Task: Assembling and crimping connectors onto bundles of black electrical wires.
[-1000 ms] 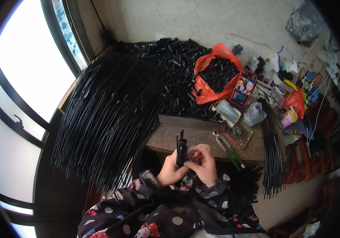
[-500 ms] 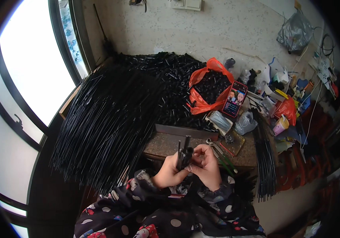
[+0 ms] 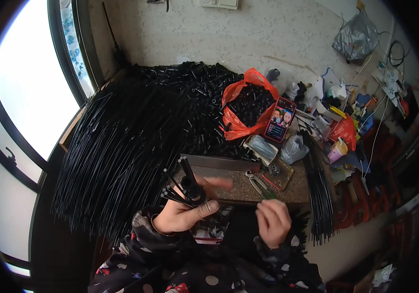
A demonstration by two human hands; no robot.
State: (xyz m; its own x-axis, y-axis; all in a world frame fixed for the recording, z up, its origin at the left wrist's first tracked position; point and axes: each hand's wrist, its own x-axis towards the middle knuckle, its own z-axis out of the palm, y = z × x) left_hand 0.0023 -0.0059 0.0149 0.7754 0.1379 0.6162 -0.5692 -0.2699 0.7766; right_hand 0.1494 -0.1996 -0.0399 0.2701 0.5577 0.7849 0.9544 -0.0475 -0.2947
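My left hand [image 3: 182,210] is closed around several thin black rods [image 3: 170,188] and a short black tube with an open round end [image 3: 188,182]. The index finger stretches out, smeared by motion. By the thumb, fine pale wire ends [image 3: 208,206] stick out. My right hand [image 3: 274,223] has curled fingers and lies over the handle ends of pliers [image 3: 256,181] with green grips. Those ends are hidden under the fingers. The pliers' jaws rest on the speckled brown worktop [image 3: 231,188].
A large heap of long black rods [image 3: 116,146] fills the left, with black tubes [image 3: 197,107] behind. Beyond stands a red bag [image 3: 234,129] of black parts, beside a phone [image 3: 280,119] and a tray of wires [image 3: 263,148]. More rods [image 3: 319,200] hang at the right edge.
My hands have come apart. The left moved left with the rods and tube; the right moved right, onto the pliers' handles. The whole view has shifted slightly.
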